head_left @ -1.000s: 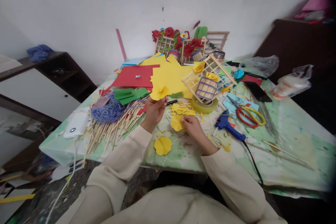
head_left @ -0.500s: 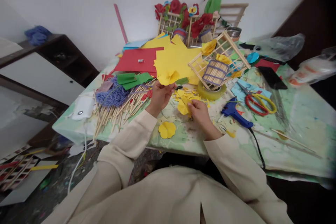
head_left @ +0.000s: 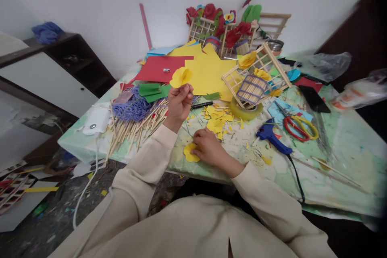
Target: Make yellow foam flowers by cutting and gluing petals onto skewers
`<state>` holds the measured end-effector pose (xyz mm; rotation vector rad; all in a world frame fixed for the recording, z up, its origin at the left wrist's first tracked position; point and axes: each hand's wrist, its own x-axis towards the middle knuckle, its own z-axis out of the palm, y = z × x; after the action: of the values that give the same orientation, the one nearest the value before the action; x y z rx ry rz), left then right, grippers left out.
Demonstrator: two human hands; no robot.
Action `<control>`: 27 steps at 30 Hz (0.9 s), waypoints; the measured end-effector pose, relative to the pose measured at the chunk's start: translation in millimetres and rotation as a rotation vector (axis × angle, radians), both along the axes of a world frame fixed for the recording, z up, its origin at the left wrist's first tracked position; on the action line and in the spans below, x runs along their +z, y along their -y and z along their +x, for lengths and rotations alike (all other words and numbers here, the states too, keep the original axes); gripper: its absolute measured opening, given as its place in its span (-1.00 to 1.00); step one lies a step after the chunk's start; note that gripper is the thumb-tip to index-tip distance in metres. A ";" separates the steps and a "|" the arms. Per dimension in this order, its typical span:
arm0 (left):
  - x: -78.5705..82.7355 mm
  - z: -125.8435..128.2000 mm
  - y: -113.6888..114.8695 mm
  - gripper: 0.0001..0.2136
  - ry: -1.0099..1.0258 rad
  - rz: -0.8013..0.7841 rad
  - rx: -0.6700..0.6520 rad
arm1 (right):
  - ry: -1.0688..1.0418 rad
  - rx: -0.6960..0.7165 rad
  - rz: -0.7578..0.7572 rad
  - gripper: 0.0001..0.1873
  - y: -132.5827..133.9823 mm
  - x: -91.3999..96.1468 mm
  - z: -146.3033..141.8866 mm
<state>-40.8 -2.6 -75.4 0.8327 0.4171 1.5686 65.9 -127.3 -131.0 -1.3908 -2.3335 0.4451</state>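
My left hand (head_left: 179, 104) is raised above the table and pinches a folded yellow paper flower (head_left: 180, 76) between its fingertips. My right hand (head_left: 206, 149) rests low on the green table (head_left: 329, 145), fingers laid on a flat yellow paper petal cut-out (head_left: 189, 152) near the front edge. Whether it grips the cut-out or only touches it is unclear. A heap of yellow paper scraps (head_left: 217, 119) lies just beyond the right hand.
A bundle of wooden sticks (head_left: 136, 127) and purple yarn (head_left: 130, 107) lie left. Red (head_left: 160, 68) and yellow paper sheets (head_left: 208, 70), a stick basket (head_left: 255, 78) on a tape roll (head_left: 244, 111), a blue glue gun (head_left: 270, 135), scissors (head_left: 298, 125) and red paper flowers (head_left: 217, 28) fill the rest.
My left hand lifted the folded yellow flower higher. My right hand left the piece by the scrap heap and came down toward me onto the flat yellow cut-out.
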 end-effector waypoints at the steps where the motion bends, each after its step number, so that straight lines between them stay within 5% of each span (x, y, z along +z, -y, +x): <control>1: 0.2 0.1 0.3 -0.88 0.016 0.001 -0.013 | -0.034 0.001 -0.020 -0.88 -1.8 -1.1 0.4; 8: 4.4 2.1 10.4 -0.92 0.114 -0.035 -0.084 | -0.688 -0.588 -0.172 -0.84 -27.6 0.3 36.6; 14: -4.8 12.9 18.6 -0.82 0.062 0.018 -0.183 | -1.190 -0.600 -0.390 -0.76 -31.6 7.2 44.3; 27: -13.4 20.7 17.4 -0.77 0.015 -0.015 -0.172 | -1.293 -0.642 -0.347 -0.75 -31.1 2.5 43.5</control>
<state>-20.1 -20.0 -88.8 0.8228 0.3372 1.4106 109.3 -96.2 -128.5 -1.2649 -0.7634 1.1208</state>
